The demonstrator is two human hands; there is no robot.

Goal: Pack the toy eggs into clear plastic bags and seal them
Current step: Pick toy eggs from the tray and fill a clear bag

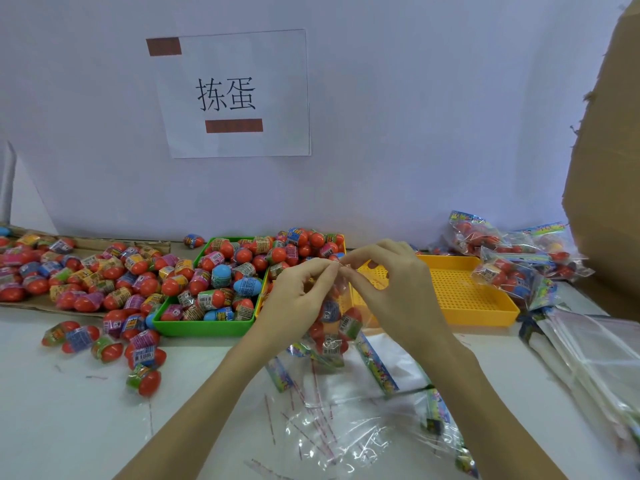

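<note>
A clear plastic bag (333, 327) holding several red toy eggs hangs upright above the table at centre. My left hand (298, 296) pinches the bag's top edge from the left. My right hand (388, 271) pinches the same top edge from the right, fingertips almost meeting the left ones. Loose toy eggs (104, 285) with coloured wrappers lie spread over the left of the table. More eggs fill a green tray (204, 327).
An orange perforated tray (464, 289) stands right of centre. Filled bags (512, 258) pile up at the back right. Flat clear bags (595, 358) are stacked at the right edge, with peeled strips and film (322, 427) in front. A cardboard box (609, 168) rises at right.
</note>
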